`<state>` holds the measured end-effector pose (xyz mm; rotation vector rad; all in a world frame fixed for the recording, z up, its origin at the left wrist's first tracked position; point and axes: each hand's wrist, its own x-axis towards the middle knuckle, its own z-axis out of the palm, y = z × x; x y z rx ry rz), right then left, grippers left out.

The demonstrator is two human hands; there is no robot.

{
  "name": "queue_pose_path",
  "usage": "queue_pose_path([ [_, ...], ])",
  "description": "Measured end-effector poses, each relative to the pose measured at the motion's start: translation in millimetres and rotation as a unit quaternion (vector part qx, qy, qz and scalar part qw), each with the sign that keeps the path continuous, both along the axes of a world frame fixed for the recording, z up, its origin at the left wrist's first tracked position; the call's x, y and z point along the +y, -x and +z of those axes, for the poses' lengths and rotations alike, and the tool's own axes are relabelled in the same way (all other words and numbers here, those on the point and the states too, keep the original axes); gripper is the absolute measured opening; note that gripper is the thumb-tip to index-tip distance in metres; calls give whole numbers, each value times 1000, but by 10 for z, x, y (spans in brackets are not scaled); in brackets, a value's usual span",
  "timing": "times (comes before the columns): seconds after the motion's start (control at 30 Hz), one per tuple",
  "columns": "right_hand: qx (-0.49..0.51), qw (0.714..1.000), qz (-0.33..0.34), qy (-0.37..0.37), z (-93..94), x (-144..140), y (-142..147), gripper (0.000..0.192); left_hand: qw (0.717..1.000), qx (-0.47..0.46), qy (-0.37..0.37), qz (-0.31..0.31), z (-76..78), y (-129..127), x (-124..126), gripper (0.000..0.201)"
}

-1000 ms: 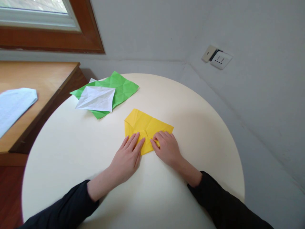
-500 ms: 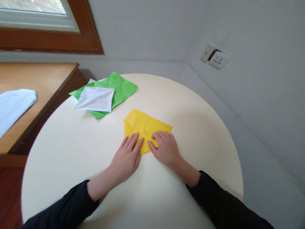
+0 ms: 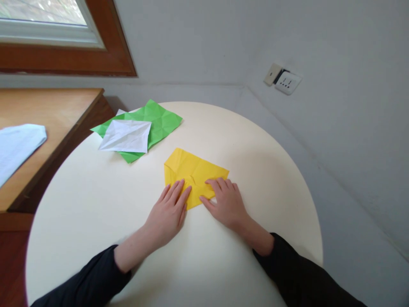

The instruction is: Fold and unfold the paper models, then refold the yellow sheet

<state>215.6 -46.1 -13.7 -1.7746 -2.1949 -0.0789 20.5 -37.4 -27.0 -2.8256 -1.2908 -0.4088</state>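
Pressing: my left hand [image 3: 168, 211] lies flat, fingers spread a little, fingertips on the near left part of the folded yellow paper sheet [image 3: 193, 170]; my right hand [image 3: 227, 202] lies flat on its near right part. Neither hand grasps anything.
Where: the yellow sheet lies near the middle of the round cream table [image 3: 255, 140].
Hidden: both hands cover the near edge of the yellow sheet; I cannot tell how its folds run beneath them.
Cut off: my 2 black sleeves [image 3: 96, 277] leave the bottom edge; the pale blue paper [image 3: 17, 145] on the wooden side desk [image 3: 64, 106] runs off the left.
Overlap: 1 creased white sheet [image 3: 126, 135] covers part of 1 creased green sheet [image 3: 159, 121].
Count: 2 hands, 1 yellow sheet, 1 wall socket [image 3: 287, 82].
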Motion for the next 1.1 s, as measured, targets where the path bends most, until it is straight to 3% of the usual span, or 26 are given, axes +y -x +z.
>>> queue_pose_path([
  [0.33, 14, 999, -52, 3, -75, -25, -293, 25, 1000, 9, -7, -5, -20, 12, 8, 45],
  [0.5, 89, 994, -1, -57, -92, -57, -309, 35, 1000, 8, -5, -6, -29, 15, 9, 46],
  [0.7, 50, 990, 104, -80, -130, -214, -239, 38, 1000, 23, 2, -5, 21, 0, 4, 47],
  [1.1, -18, 994, 85, -73, -55, -636, 152, 34, 998, 14, 55, -9, 152, -7, 18, 47],
])
